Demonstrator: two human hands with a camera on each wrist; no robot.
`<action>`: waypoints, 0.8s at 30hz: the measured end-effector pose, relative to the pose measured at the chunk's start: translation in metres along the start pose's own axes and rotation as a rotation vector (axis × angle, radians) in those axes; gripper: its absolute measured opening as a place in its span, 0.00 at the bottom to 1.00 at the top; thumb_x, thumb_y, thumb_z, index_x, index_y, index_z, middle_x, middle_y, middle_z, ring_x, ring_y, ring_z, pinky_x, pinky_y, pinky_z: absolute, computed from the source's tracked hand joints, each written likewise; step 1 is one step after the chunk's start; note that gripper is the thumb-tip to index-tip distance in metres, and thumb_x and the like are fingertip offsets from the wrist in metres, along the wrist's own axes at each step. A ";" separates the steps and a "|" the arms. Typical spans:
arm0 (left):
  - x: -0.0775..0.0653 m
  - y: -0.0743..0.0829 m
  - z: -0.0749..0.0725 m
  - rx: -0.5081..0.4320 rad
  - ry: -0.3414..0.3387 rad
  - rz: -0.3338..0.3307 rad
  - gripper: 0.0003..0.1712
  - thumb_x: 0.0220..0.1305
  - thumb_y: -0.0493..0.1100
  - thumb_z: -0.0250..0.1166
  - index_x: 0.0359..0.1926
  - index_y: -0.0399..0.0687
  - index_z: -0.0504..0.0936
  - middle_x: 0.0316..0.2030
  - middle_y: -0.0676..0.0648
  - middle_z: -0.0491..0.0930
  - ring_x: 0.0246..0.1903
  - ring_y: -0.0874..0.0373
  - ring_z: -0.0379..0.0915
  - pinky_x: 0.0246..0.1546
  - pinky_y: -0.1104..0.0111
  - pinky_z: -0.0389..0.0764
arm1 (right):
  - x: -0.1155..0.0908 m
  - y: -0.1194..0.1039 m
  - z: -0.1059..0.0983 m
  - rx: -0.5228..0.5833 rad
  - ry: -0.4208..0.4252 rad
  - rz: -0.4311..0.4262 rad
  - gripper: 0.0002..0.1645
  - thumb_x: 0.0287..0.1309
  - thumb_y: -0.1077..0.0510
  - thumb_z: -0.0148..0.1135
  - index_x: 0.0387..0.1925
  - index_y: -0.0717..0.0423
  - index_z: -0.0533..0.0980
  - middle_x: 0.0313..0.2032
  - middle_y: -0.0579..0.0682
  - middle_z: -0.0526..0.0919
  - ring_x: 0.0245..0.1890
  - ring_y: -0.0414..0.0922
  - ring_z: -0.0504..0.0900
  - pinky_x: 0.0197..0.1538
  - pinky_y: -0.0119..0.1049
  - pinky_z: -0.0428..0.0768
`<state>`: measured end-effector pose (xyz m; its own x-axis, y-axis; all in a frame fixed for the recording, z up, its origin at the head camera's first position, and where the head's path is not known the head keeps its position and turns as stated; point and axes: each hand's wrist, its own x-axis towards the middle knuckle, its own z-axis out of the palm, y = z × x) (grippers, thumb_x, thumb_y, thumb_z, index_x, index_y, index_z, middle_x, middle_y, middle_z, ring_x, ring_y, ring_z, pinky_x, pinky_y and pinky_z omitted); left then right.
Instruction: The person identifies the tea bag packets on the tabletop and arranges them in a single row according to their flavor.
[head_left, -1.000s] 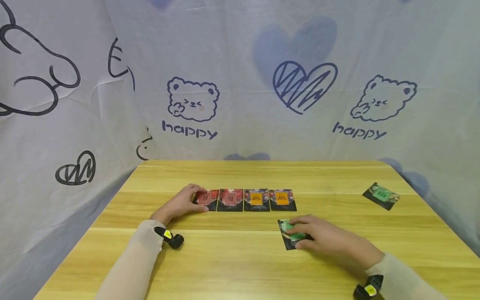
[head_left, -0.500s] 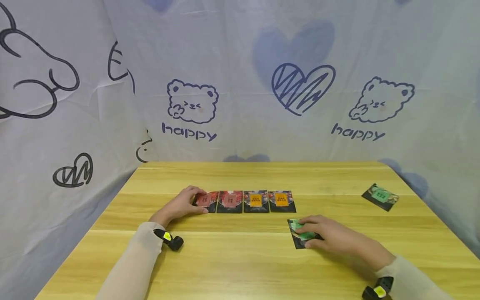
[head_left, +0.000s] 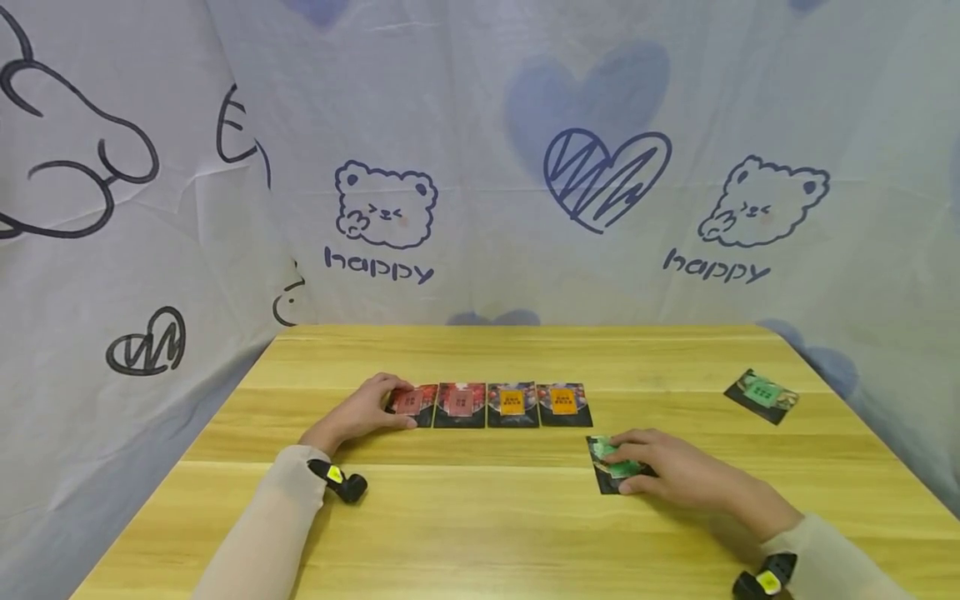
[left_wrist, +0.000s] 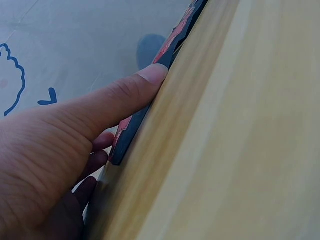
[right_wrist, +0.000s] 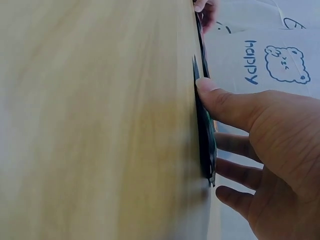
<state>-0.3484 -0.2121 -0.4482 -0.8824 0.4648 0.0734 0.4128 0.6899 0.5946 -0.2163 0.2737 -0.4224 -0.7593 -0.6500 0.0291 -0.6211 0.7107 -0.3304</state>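
Observation:
A row of flat, dark food packets lies on the wooden table: two red-labelled and two orange-labelled. My left hand (head_left: pixel 360 412) rests over the leftmost red-labelled packet (head_left: pixel 422 400), its thumb at the near edge and its fingers toward the far side. In the left wrist view the thumb (left_wrist: pixel 150 75) presses on that packet. Just right of and nearer than the row, my right hand (head_left: pixel 678 468) holds a green-labelled packet (head_left: pixel 602 475) between thumb and fingers, partly covering it. In the right wrist view this packet (right_wrist: pixel 204 145) sits close to the tabletop; its underside is hidden.
Another green-labelled packet (head_left: pixel 762 395) lies askew at the far right of the wooden table (head_left: pixel 465 517). Beside the red ones sit the orange-labelled packets (head_left: pixel 564 404). A white cloth (head_left: pixel 480 100) with bear and heart drawings hangs behind the table.
My right hand has moved to the right with the green-labelled packet, away from the front of the row. The left hand stays at the leftmost red-labelled packet.

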 end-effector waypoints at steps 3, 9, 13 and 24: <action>0.000 0.000 0.000 -0.003 -0.001 -0.002 0.43 0.51 0.60 0.75 0.63 0.45 0.74 0.65 0.36 0.63 0.64 0.38 0.59 0.63 0.44 0.63 | -0.001 0.003 0.000 0.006 0.003 0.018 0.27 0.65 0.40 0.58 0.60 0.49 0.77 0.62 0.57 0.72 0.61 0.61 0.70 0.58 0.58 0.72; 0.000 0.000 0.000 -0.004 0.003 0.006 0.42 0.51 0.60 0.75 0.63 0.45 0.74 0.65 0.36 0.63 0.64 0.38 0.59 0.62 0.44 0.63 | -0.001 0.013 0.000 0.017 0.021 0.060 0.28 0.66 0.40 0.57 0.61 0.48 0.75 0.63 0.57 0.71 0.62 0.61 0.69 0.59 0.60 0.70; 0.000 -0.001 0.000 -0.006 -0.003 0.004 0.43 0.51 0.60 0.75 0.63 0.45 0.74 0.65 0.36 0.63 0.64 0.38 0.59 0.62 0.44 0.63 | -0.001 0.017 -0.002 0.018 0.026 0.069 0.29 0.65 0.41 0.59 0.62 0.50 0.74 0.63 0.59 0.71 0.61 0.63 0.69 0.59 0.61 0.70; 0.000 0.000 0.000 -0.002 -0.001 0.002 0.42 0.52 0.60 0.75 0.64 0.45 0.74 0.65 0.36 0.63 0.64 0.38 0.59 0.62 0.43 0.63 | 0.003 0.027 -0.008 -0.021 0.030 0.098 0.28 0.65 0.47 0.62 0.61 0.55 0.75 0.62 0.61 0.71 0.60 0.64 0.70 0.59 0.61 0.70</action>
<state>-0.3487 -0.2117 -0.4484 -0.8814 0.4666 0.0740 0.4143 0.6881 0.5957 -0.2370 0.2930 -0.4240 -0.8221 -0.5688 0.0260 -0.5470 0.7762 -0.3135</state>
